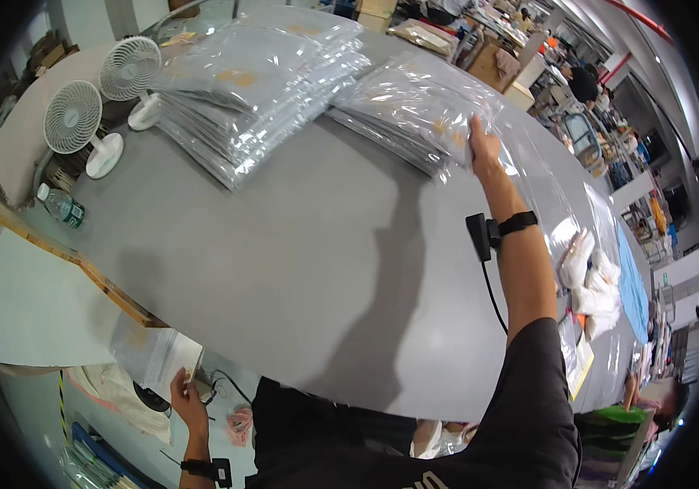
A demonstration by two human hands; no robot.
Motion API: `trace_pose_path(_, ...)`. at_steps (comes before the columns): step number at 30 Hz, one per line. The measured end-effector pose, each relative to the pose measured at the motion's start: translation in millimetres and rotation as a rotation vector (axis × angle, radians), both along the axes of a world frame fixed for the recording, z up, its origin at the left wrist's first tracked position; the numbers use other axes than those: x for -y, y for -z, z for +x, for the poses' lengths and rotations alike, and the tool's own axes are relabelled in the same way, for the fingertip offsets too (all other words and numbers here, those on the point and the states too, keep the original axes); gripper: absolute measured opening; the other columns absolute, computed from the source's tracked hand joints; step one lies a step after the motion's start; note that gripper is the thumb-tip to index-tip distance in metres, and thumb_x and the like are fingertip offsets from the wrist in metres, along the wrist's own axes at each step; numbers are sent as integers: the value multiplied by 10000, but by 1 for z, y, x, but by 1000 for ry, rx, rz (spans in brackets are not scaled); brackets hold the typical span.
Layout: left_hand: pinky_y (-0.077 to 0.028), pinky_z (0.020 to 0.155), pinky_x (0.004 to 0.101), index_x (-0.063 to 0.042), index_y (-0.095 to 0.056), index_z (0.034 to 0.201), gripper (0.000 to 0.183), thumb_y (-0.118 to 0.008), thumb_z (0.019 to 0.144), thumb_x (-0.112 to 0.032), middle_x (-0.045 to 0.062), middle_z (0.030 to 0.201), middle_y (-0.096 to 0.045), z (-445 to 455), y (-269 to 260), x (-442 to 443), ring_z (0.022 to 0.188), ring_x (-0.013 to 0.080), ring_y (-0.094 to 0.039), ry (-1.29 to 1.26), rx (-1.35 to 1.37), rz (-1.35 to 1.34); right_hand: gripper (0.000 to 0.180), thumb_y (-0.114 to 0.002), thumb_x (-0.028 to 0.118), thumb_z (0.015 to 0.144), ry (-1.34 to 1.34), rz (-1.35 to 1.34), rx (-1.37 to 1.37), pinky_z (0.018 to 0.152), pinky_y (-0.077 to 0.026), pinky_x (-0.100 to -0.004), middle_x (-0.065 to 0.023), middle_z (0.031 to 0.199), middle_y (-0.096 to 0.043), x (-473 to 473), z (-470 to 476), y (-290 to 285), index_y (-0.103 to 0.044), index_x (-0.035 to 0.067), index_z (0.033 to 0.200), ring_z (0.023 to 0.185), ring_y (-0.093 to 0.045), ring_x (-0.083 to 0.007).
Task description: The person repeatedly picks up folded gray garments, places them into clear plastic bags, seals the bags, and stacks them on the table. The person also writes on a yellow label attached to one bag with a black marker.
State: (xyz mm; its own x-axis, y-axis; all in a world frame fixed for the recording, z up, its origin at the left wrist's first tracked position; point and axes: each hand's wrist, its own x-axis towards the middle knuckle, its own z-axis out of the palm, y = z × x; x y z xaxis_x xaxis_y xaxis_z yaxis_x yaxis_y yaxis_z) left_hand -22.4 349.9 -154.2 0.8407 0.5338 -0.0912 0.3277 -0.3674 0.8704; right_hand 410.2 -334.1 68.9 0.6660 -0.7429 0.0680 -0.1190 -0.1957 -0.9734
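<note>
At the far right of the grey table point(300, 244), my right hand point(484, 147) grips the near right edge of a pile of clear plastic-bagged packets point(410, 110). Its thumb lies on top and the other fingers are mostly hidden. My left hand point(187, 391) is low on the left, below the table edge. Its bent fingertips touch the corner of a stack of translucent plastic bags point(154, 357), and whether they pinch anything is unclear. To the left of the right-hand pile stands a taller, fanned stack of bagged packets point(252, 91).
Two white desk fans point(73, 119) and a water bottle point(61, 205) stand at the left. A wooden-edged board point(111, 287) borders the table there. White bundles point(591, 287) and blue sheeting point(630, 278) lie at the right. A cable point(494, 296) hangs from my right wrist device.
</note>
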Motion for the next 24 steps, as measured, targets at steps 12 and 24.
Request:
trace_pose_path(12,-505,675,246,-105,-676,1391,438,-723,995,-287,18,1108,-748,-14,115,-64,898,120,-700,-170,-374,-417,491,-606,365,1077,30,-639,-3,712,-523,-306,-71,1029,-710,33,-21,22,-615,-25,1376,834,-634,-150)
trace_pose_path(24,-557,1021,422,58,-465,1407,620,-724,996,-328,173,1210,-587,49,179,-145,1088,301,-639,-1035,305,-1116,314,-663,-28,922,-966,-1088,-79,598,-453,-414,-113,815,-592,-277,-409,77,-721,35,1225,683,-532,-302)
